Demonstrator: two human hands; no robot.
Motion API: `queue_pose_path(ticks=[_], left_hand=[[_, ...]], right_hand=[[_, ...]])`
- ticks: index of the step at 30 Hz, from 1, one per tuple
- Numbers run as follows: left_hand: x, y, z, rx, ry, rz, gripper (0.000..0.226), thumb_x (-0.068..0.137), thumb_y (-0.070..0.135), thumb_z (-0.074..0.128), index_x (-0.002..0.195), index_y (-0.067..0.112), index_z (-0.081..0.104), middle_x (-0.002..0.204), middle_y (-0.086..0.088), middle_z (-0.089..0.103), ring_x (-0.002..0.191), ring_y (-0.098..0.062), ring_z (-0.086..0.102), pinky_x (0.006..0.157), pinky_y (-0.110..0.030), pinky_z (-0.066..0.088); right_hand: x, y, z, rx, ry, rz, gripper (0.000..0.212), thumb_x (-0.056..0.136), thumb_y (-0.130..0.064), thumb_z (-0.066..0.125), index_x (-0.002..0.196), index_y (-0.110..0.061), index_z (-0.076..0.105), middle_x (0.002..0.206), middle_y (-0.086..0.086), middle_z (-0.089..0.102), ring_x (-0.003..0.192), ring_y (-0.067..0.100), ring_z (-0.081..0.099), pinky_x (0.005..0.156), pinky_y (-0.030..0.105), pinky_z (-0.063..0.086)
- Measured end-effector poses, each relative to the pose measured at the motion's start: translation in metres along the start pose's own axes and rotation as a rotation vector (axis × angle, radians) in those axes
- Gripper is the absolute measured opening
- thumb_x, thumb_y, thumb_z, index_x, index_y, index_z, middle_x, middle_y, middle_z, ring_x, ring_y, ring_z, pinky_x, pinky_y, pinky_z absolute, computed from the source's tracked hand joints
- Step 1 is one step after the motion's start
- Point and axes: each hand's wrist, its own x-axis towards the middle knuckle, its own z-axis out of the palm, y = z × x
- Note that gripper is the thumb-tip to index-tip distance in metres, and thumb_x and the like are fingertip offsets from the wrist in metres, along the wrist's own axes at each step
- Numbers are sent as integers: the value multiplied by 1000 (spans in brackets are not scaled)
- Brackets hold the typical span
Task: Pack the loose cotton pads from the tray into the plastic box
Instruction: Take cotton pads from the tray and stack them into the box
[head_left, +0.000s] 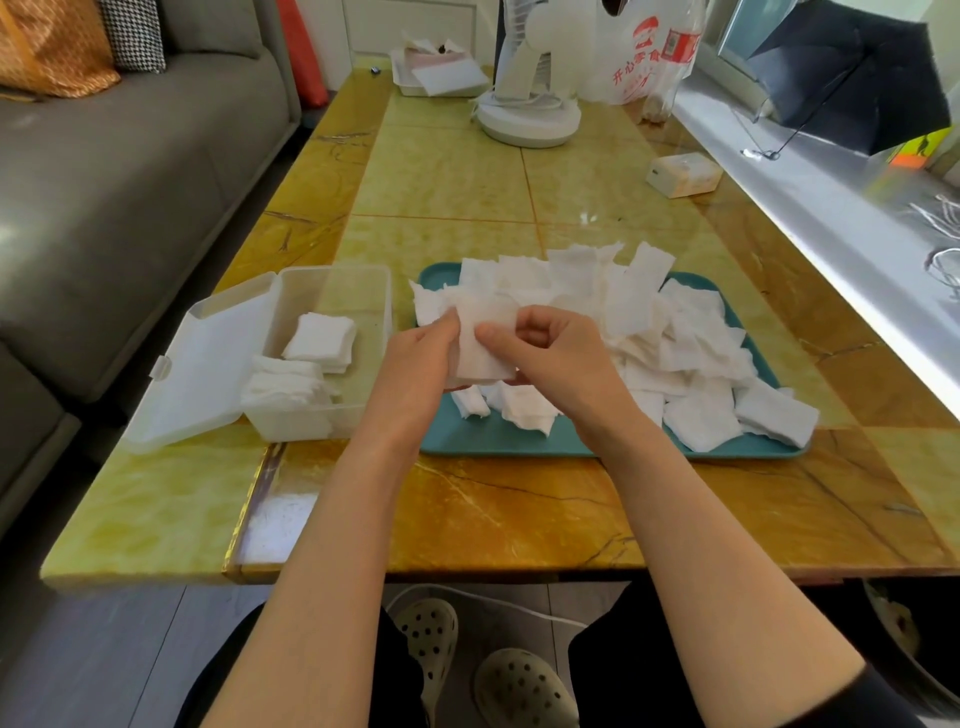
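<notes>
Two small stacks already in plastic box (332, 332). Big heap of cotton pads (675, 343) left on tray (467, 436). Left hand (415, 358), right hand (545, 353) both pinch few pads above tray.

The table (467, 171) is glossy and marble-patterned, with pale yellow-green panels in the middle. Darker amber bands with thin dark veins frame them along its edges. Near the near edge, the tray (467, 436) is teal and the cotton pads (701, 343) heaped on it are plain white. The plastic box (311, 422) toward the left edge is clear and frosted, with a milky lid (202, 364). At the far edge stand a white fan (530, 114) and a white bag (639, 57) printed in red. Beyond the left edge, the sofa (130, 182) is grey and carries an orange cushion (47, 47) and a black-and-white houndstooth cushion (132, 34). The umbrella (852, 78) past the right edge is black. The clogs (431, 629) below are beige with dark holes.
</notes>
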Motion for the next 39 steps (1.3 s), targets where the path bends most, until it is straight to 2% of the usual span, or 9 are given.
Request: queue_pose_path(ticks=[4, 7, 9, 13, 18, 22, 25, 33, 39], left_hand=[[-3, 1, -1, 44, -45, 34, 33, 96, 43, 48, 82, 25, 72, 91, -4, 74, 89, -16, 69, 84, -31, 53], [-2, -4, -3, 147, -25, 93, 37, 94, 33, 57, 93, -2, 69, 90, -22, 68, 79, -21, 60, 75, -36, 49], [1, -6, -4, 183, 12, 100, 40, 95, 30, 56, 97, -9, 65, 85, -17, 61, 79, -19, 53, 74, -40, 45], [4, -9, -7, 173, 128, 111, 22, 96, 26, 53, 91, 8, 63, 85, -10, 57, 79, -17, 51, 86, -55, 49], [6, -10, -14, 190, 194, 161, 20, 97, 27, 52, 81, 17, 55, 87, -10, 56, 81, -18, 53, 83, -54, 51], [1, -5, -19, 128, 253, 158, 25, 98, 22, 50, 74, 28, 55, 92, -10, 63, 92, -25, 63, 80, -41, 57], [-1, -6, -24, 134, 287, 164, 26, 97, 24, 51, 73, 30, 55, 99, -18, 65, 99, -32, 63, 81, -47, 57], [-7, -6, -32, 96, 289, 152, 25, 98, 23, 51, 76, 33, 55, 90, -1, 64, 99, -25, 63, 83, -43, 56], [-8, -8, -30, 112, 279, 154, 23, 98, 24, 50, 77, 32, 55, 99, -9, 66, 99, -25, 63, 81, -42, 57]], right_hand=[[0, 1, 4, -71, 49, -27, 19, 83, -22, 71, 67, -17, 61, 64, -3, 65, 59, 3, 59, 55, 16, 47], [2, 7, 5, -172, 74, -62, 22, 84, -23, 68, 65, -22, 58, 57, -11, 58, 53, -1, 51, 54, 15, 41], [4, 12, 3, -249, 119, -68, 15, 85, -27, 66, 74, -24, 57, 66, -10, 62, 61, 2, 56, 59, 18, 45], [8, 26, -11, -532, 143, -30, 20, 90, -31, 60, 106, -21, 56, 95, -6, 61, 87, 12, 58, 74, 26, 45], [9, 35, -11, -839, -69, -105, 49, 78, -42, 71, 119, -22, 55, 118, 0, 52, 111, 17, 43, 91, 29, 38], [8, 39, 10, -912, -143, -203, 49, 79, -41, 70, 121, -20, 55, 118, 1, 53, 111, 19, 44, 90, 29, 38], [9, 43, 20, -976, -217, -134, 46, 86, -39, 64, 124, -17, 51, 121, 4, 52, 111, 21, 49, 92, 35, 43], [9, 41, 19, -969, -97, -68, 22, 96, -22, 47, 115, -14, 57, 114, 7, 58, 104, 25, 55, 86, 34, 44], [7, 39, 14, -890, -59, -26, 25, 94, -17, 48, 115, -9, 58, 115, 10, 60, 104, 25, 55, 87, 33, 45]])
